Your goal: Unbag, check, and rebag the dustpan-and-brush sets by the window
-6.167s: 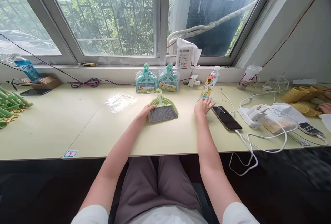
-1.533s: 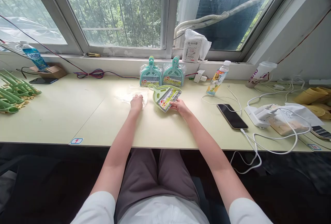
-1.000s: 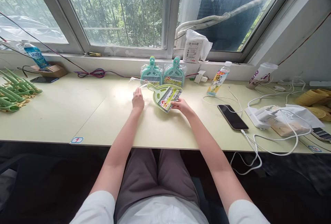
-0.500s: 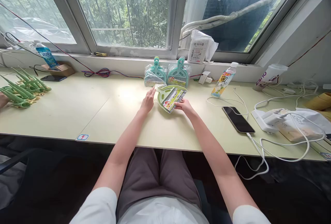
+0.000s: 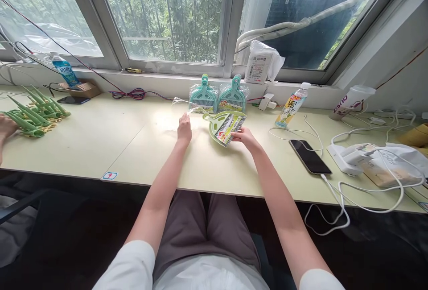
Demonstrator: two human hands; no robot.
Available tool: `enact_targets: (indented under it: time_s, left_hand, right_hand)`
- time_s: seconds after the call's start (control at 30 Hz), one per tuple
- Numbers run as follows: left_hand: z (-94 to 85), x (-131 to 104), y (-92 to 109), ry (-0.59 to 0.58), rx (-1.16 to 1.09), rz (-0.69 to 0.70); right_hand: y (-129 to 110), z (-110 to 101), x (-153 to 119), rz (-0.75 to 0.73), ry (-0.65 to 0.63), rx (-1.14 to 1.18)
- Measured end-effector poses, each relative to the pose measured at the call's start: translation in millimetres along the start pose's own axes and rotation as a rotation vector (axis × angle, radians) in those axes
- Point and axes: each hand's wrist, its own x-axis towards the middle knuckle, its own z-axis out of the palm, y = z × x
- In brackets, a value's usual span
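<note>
My right hand point(image 5: 246, 138) grips the right edge of a light green dustpan and brush set point(image 5: 220, 126), tilted above the desk with its handle toward the left. A printed label lies across the brush bristles. My left hand point(image 5: 184, 128) is closed on clear plastic wrap point(image 5: 187, 101), which stretches up and to the right near the dustpan's handle. Behind them, two teal dustpan sets, one on the left point(image 5: 203, 96) and one on the right point(image 5: 232, 96), stand in clear wrapping against the wall below the window.
A drink bottle point(image 5: 291, 106), a phone point(image 5: 309, 157), white cables and a power strip point(image 5: 344, 160) lie to the right, with a cup point(image 5: 351, 101) behind. At the left are green plastic parts point(image 5: 33, 113), another person's hand point(image 5: 6, 127) and a blue bottle point(image 5: 65, 71).
My left hand has moved left, away from the dustpan's handle, pulling the clear wrap out with it. The green dustpan, in my right hand, has shifted slightly right. The view has shifted a little.
</note>
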Motion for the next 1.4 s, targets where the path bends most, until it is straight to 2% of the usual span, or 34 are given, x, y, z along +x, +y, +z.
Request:
enact_targets:
  time_s: [0.1,0.17,0.43,0.6,0.7,0.83,0.93,1.13,1.23,1.4]
  left_hand:
    - [1.0,-1.0,0.4,-0.028,0.054,-0.013]
    - [1.7,-1.9,2.2,-0.051,0.092,-0.002]
    - [12.9,-4.5,1.5,-0.124,0.077,0.0]
    - [20.4,-3.4,-2.8,-0.11,-0.081,-0.052]
    - [20.9,-1.3,-2.1,-0.056,-0.127,-0.057]
    - [18.4,-0.6,1.0,-0.034,-0.126,-0.025]
    - [16.4,-2.3,5.1,-0.05,-0.14,0.035]
    - [17.7,-7.0,20.2,-0.148,-0.263,0.321]
    - [17.7,-8.1,24.9,-0.147,-0.295,0.368]
    - [10.9,-7.6,23.0,-0.09,-0.301,0.367]
  right_hand:
    - [2.5,-5.5,4.8,-0.006,0.091,0.041]
    - [3.1,-6.2,5.5,-0.004,0.089,0.052]
    - [-8.7,5.8,-7.5,-0.113,-0.073,0.068]
    - [-7.0,13.2,-10.9,-0.049,-0.151,0.04]
    - [0.9,13.4,-6.2,0.01,-0.118,0.013]
    - [9.8,9.9,2.5,0.018,0.006,0.019]
    - [12.6,9.9,5.3,0.001,0.042,0.035]
    - [15.0,17.7,2.4,0.008,-0.069,0.047]
    - [15.8,19.2,2.6,0.001,-0.074,0.071]
    - [14.9,14.0,5.7,-0.045,0.006,0.17]
